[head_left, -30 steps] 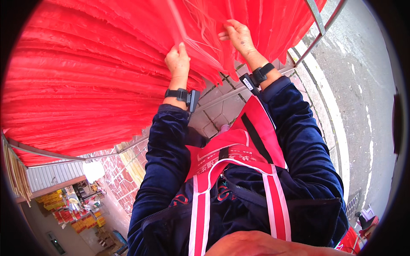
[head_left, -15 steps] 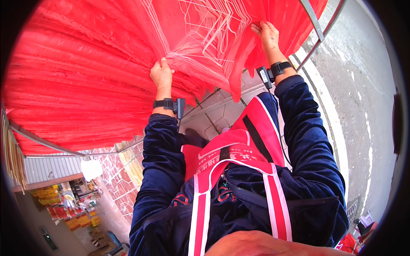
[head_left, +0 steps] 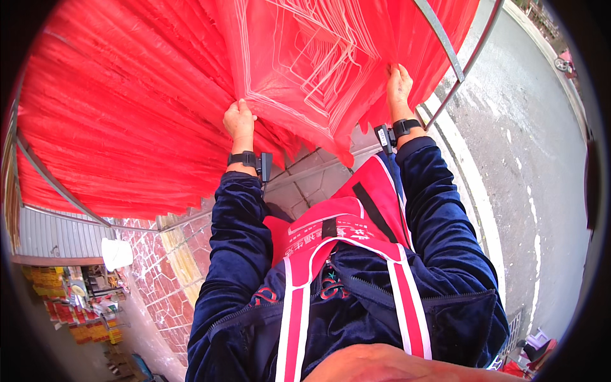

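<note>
A large spread of thin red sheeting point(head_left: 127, 127) hangs in many folds across the upper view. My left hand point(head_left: 240, 122) is closed on its lower edge, thumb uppermost. To the right, my right hand point(head_left: 400, 88) pinches another part of the same sheeting, its fingertips partly hidden by the folds. Between my hands a panel hangs down to a ragged point, with rows of white string point(head_left: 324, 63) in a zigzag pattern on it. I cannot tell whether the sheeting is cloth or plastic film.
A metal rail point(head_left: 445, 44) frames the sheeting at upper right; another curved bar point(head_left: 57, 181) runs at left. Beyond are a kerb point(head_left: 471, 172) and a road point(head_left: 522, 146). Paving lies below. Shelves of packaged goods point(head_left: 76, 305) and a white container point(head_left: 116, 254) are at lower left.
My right hand has come down toward me with the sheeting, and its fingers have closed more. The panel between my hands hangs lower and looks more spread. My left hand keeps its hold.
</note>
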